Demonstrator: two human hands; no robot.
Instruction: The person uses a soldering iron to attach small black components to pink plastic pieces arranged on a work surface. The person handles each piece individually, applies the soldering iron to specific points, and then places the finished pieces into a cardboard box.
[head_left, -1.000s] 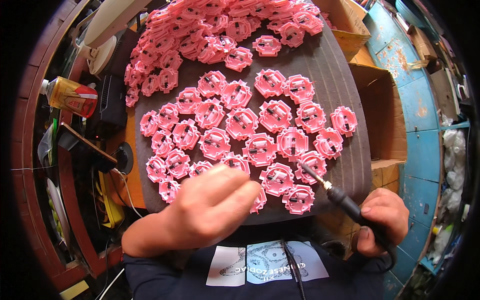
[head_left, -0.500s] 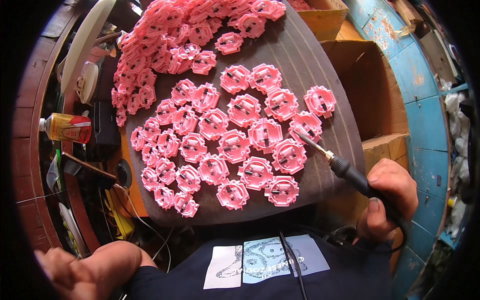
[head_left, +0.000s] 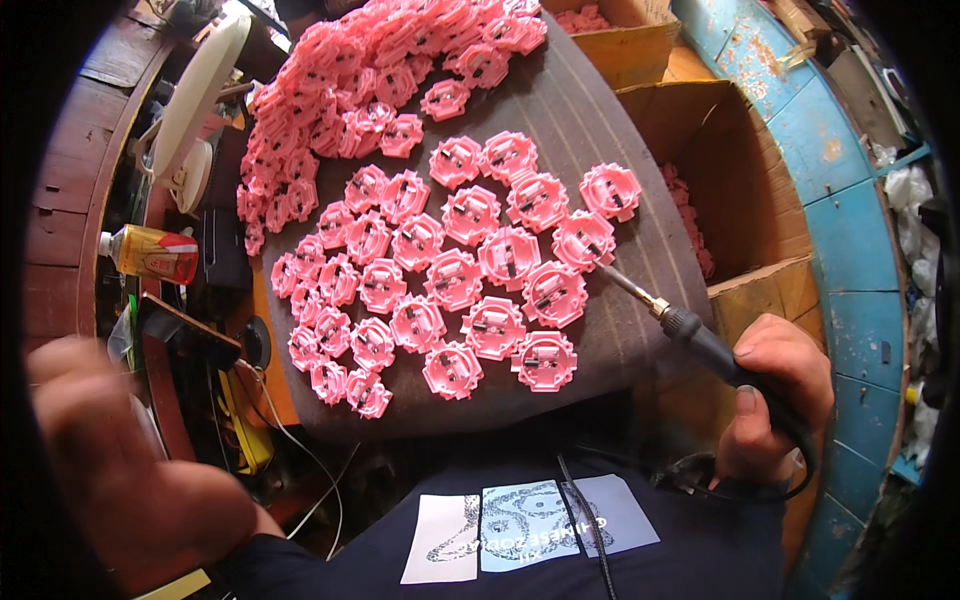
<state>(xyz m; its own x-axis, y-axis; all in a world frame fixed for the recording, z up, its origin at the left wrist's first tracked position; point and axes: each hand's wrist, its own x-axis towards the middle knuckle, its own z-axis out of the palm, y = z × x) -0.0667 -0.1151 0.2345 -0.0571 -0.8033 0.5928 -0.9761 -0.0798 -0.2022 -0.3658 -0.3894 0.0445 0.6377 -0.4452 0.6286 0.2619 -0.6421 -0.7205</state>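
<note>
My right hand (head_left: 775, 400) is closed around the dark handle of a soldering iron (head_left: 703, 343). Its metal tip points up and left, at the lower right edge of a round pink plastic part (head_left: 584, 240); whether they touch I cannot tell. Several more such parts, with small black and light pieces inside, lie spread face up over the dark board (head_left: 650, 330). At the far left, off the board, my left hand (head_left: 140, 470) is raised. Motion smears its fingers, and nothing held in it can be made out.
A heap of pink parts (head_left: 330, 90) covers the board's far left. On the right stands an open cardboard box (head_left: 740, 170) with pink parts in it. To the left are a bottle (head_left: 150, 254), a dark phone-like slab (head_left: 190, 335) and a white cable (head_left: 290, 440). The iron's cord loops below my right hand.
My left hand has risen from the lower left corner. The iron's tip has shifted from the lower left to the lower right edge of the same pink part. The view has moved slightly.
</note>
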